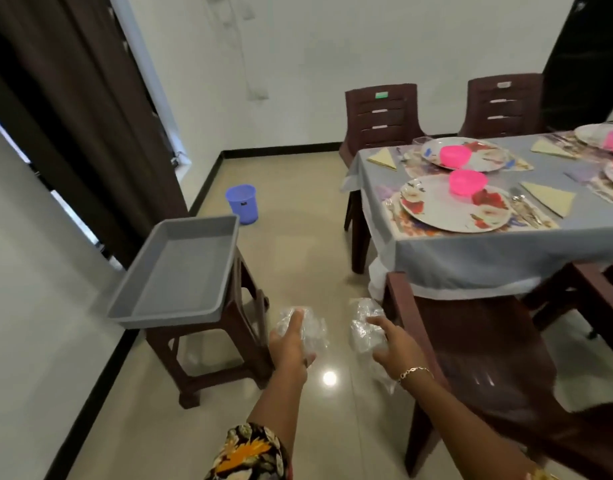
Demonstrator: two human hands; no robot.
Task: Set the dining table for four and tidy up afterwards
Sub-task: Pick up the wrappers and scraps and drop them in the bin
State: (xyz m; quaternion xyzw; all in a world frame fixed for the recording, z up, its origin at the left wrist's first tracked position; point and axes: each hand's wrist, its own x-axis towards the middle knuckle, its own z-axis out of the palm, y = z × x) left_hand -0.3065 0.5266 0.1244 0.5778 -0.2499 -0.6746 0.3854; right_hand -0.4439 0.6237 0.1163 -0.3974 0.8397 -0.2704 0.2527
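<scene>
- Left hand [289, 344], nearest: loss of the left wad of clear plastic [313, 327] is judged possible, since the film is slippery and springs open. The grip is closed around the wad from above; the forefinger is laid along it, and the other fingers are hidden beneath.
- Right hand [395, 344]: the same risk is noted, with a tail of film trailing below the wrist. The right wad of clear plastic [364, 325] is gripped; finger positions cannot be told exactly.
- Both wads are held over the floor, between the stool [229, 341] and the near chair [471, 358].
- Grey tray [173, 318]: it is seen overhanging the stool; a brush from the left arm could tip it.
- Blue bin [241, 204], well apart by the curtain: light film could be dropped short or drift out.
- Table [471, 258]: it is laid with plates and pink bowls; it is not judged at risk.
</scene>
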